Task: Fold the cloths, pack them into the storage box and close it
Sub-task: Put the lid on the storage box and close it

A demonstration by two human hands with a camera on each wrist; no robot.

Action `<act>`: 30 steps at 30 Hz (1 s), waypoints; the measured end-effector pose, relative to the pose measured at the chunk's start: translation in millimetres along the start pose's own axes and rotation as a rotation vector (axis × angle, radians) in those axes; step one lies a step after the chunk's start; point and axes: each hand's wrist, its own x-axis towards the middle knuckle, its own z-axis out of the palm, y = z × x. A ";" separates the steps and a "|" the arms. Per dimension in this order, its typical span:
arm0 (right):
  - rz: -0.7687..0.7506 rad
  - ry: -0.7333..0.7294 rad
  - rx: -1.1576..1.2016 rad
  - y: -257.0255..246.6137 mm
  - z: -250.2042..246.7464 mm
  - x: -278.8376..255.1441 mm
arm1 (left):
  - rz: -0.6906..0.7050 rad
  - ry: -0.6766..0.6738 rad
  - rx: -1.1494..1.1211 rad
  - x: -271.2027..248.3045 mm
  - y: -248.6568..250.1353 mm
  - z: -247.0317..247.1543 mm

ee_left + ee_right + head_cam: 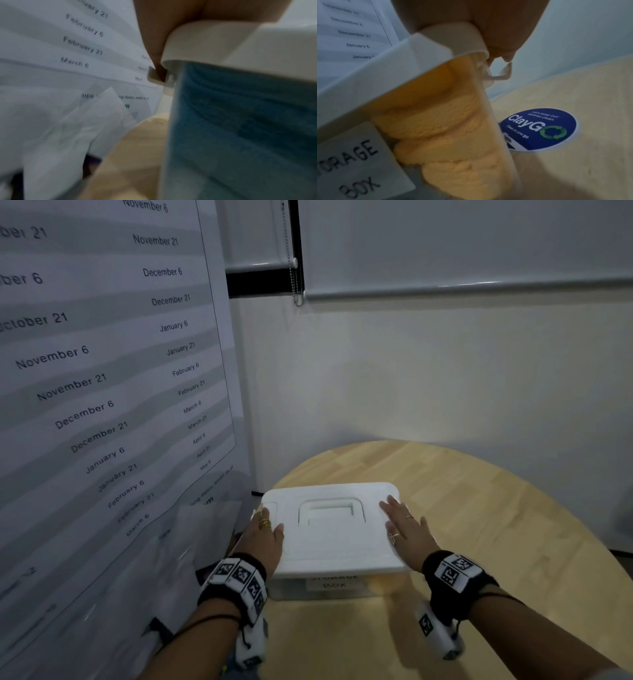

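Date poster [102, 371], ClayGo sticker [539, 128], wooden table [479, 508]

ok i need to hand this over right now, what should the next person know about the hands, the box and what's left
Left hand: on the lid's left end, fingers reaching down to the left latch.
Right hand: flat on the lid, fingertip at the right latch.
Storage box sits on the wooden table; blue cloth and orange cloth folded inside.
Done: folding, packing, lid on.
Left: confirm both latches are snapped shut; can't tell from here.
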 end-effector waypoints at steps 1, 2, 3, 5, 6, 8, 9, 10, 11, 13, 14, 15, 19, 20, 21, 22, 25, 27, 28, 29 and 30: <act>0.007 0.003 0.041 -1.3 -0.6 -2.2 | 0.002 0.024 0.096 -4.0 2.6 -1.7; 0.012 0.002 0.087 -2.1 -0.6 -3.5 | 0.004 0.044 0.187 -6.5 3.9 -3.6; 0.017 0.008 0.128 -2.1 -0.7 -3.8 | -0.007 0.048 0.227 -7.6 4.7 -5.2; 0.079 0.068 0.176 -0.9 -0.8 -2.9 | -0.043 0.014 0.182 -7.9 5.7 -7.2; 0.160 0.131 0.191 -1.0 0.7 -3.8 | -0.074 0.005 0.123 -8.8 4.7 -7.4; 0.416 0.285 0.318 -2.2 6.7 -7.9 | -0.206 0.059 -0.093 -12.5 1.4 -7.7; 0.539 0.336 0.455 -3.3 8.8 -10.7 | -0.296 0.112 -0.199 -15.7 0.3 -7.1; 0.630 0.360 0.582 -4.3 9.6 -12.9 | -0.388 0.167 -0.282 -18.0 -1.6 -4.0; 0.696 0.347 0.674 -5.7 9.1 -14.8 | -0.457 0.209 -0.359 -22.8 -0.5 -3.3; 0.712 0.279 0.687 -8.0 7.0 -18.4 | -0.522 0.253 -0.527 -34.3 4.9 -5.9; 0.680 0.274 0.639 -8.3 6.7 -20.5 | -0.535 0.255 -0.580 -40.0 7.8 -8.2; 0.647 0.287 0.594 -8.1 7.5 -22.0 | -0.538 0.241 -0.618 -45.3 9.9 -9.6; 0.541 0.393 0.505 -15.1 2.9 -32.0 | -0.486 0.180 -0.696 -56.5 11.1 -13.0; 0.515 0.405 0.499 -17.1 1.0 -36.6 | -0.471 0.165 -0.717 -57.8 9.1 -12.7; 0.485 0.406 0.497 -18.1 0.2 -41.5 | -0.455 0.153 -0.736 -59.2 7.5 -12.5; 0.444 0.410 0.504 -18.3 0.9 -46.7 | -0.441 0.149 -0.749 -59.8 5.3 -11.7; 0.349 0.425 0.625 -17.2 6.3 -61.8 | -0.391 0.151 -0.758 -59.8 2.9 -10.6; 0.331 0.425 0.633 -15.4 6.9 -66.5 | -0.370 0.149 -0.724 -59.4 2.4 -8.3; 0.319 0.419 0.592 -14.8 5.5 -67.5 | -0.363 0.155 -0.712 -59.2 2.7 -7.6; 0.304 0.413 0.541 -14.3 3.2 -67.2 | -0.358 0.160 -0.704 -58.1 1.7 -6.1; 0.293 0.407 0.486 -14.7 0.8 -66.6 | -0.350 0.162 -0.700 -57.3 1.0 -4.9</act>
